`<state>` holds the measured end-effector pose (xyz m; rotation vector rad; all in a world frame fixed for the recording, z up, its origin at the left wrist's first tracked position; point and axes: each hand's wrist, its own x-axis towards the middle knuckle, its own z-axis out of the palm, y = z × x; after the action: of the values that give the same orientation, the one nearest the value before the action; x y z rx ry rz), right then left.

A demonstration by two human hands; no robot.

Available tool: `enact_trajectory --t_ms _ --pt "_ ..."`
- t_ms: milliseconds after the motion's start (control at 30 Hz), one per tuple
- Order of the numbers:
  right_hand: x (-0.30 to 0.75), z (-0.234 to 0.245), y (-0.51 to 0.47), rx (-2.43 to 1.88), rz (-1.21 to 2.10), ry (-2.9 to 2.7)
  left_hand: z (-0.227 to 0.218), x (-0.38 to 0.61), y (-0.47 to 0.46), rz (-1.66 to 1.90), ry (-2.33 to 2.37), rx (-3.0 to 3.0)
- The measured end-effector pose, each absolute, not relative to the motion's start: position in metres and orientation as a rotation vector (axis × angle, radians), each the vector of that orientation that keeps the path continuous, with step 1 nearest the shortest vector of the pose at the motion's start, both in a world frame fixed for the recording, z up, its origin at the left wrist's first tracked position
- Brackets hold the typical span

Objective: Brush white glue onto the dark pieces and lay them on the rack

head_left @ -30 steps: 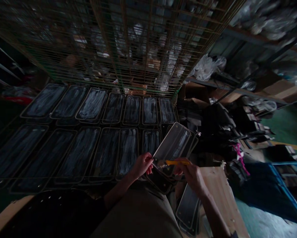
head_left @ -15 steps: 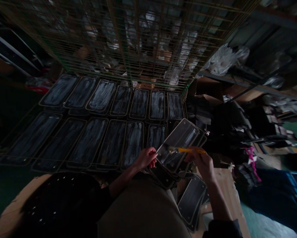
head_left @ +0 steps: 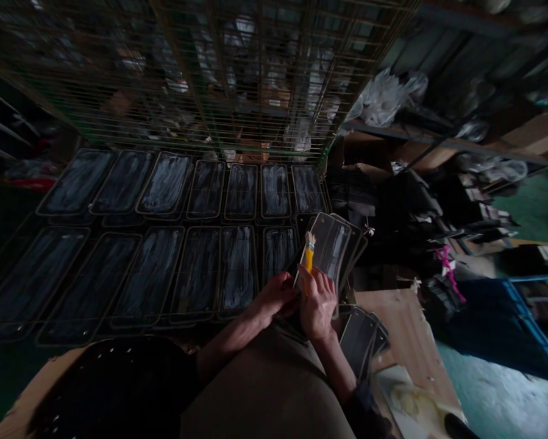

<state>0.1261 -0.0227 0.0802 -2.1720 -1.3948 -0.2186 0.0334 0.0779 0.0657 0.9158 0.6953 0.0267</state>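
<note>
My left hand (head_left: 274, 298) grips the near edge of a stack of dark rounded panels (head_left: 335, 247), tilted up over my lap. My right hand (head_left: 318, 300) is closed round a yellow-handled brush (head_left: 309, 255), held upright with its bristles against the top panel, which shows white smears. Beyond my hands, two rows of dark panels smeared white (head_left: 195, 244) lie flat side by side on a wire grid.
A wire mesh rack (head_left: 237, 73) rises behind the rows. More dark panels (head_left: 362, 335) lie on a wooden board (head_left: 406, 329) at my right. Cluttered shelves, plastic bags (head_left: 383, 103) and boxes fill the right side. A dark round stool seat (head_left: 109, 390) is at lower left.
My right hand has swung the brush from lying across the panel to standing upright and moved in beside my left hand. The held panels now stand steeper.
</note>
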Motion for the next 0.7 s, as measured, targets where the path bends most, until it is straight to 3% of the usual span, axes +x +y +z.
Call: enact_trajectory --t_ms 267,433,700 --pt "0.156 0.055 -0.057 -2.388 -0.476 -1.149 0.074 0.032 0.078 -0.113 0.7 0.695" --pt "0.168 0.067 -0.087 -2.313 -0.733 -0.884 0.078 0.029 0.084 -0.145 0.675 0.686" --pt "0.119 0.087 -0.057 -2.258 -0.602 -1.074 0.083 0.028 0.078 -0.157 0.69 0.702"
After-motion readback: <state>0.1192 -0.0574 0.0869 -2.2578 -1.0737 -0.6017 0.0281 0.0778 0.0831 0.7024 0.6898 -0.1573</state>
